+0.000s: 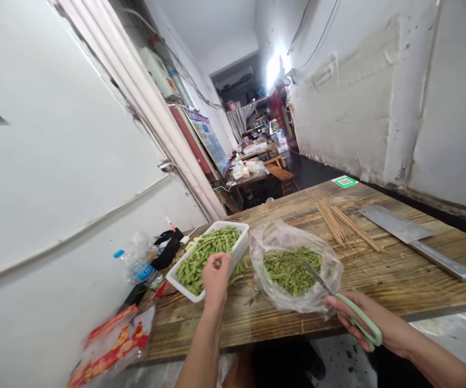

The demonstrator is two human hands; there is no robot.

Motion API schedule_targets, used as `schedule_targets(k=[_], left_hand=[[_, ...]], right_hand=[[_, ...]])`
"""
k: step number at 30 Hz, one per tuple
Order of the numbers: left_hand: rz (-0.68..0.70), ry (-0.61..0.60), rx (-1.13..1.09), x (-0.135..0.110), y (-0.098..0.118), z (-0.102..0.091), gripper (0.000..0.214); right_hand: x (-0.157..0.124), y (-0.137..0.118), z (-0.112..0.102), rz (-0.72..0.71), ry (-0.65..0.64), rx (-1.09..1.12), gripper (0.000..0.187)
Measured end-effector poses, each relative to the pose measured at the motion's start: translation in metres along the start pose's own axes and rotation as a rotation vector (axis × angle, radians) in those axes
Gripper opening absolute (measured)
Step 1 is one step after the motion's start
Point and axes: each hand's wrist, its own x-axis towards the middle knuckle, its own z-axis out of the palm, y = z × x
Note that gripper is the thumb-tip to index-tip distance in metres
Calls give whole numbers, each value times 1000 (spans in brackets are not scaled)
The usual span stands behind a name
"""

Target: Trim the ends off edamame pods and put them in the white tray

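My left hand (216, 280) is over the near right side of a white plastic tray (239, 249) heaped with green soybean pods (208, 253). Its fingers are curled together, and whatever they may hold is hidden. A pair of scissors (356, 315) with pale green handles is in my right hand (382, 323). Their blades point up and left over an open clear plastic bag (293, 307). Small green trimmings (292, 269) lie inside the bag. A few loose pods (239, 269) rest on the wood between tray and bag.
On the wooden table (257, 326), thin wooden skewers (344, 223) and a cleaver (419, 237) lie to the right. A water bottle (144, 272) and a red-printed plastic bag (115, 345) are at the left. Farther back, a person (246, 141) sits behind other tables.
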Motion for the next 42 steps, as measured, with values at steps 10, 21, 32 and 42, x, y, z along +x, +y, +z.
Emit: schedule_targets(k=[10, 21, 32, 42], left_hand=[[673, 268, 627, 51, -61, -58, 13], [718, -970, 741, -22, 3, 65, 17], [52, -1126, 195, -21, 16, 78, 23], [-102, -1105, -8, -44, 29, 81, 27]], right_hand=[[0, -4, 3, -30, -34, 25, 42], [-2, 0, 3, -56, -62, 44, 40], [-12, -6, 3, -77, -110, -8, 47], [-15, -10, 8, -201, -100, -175, 41]])
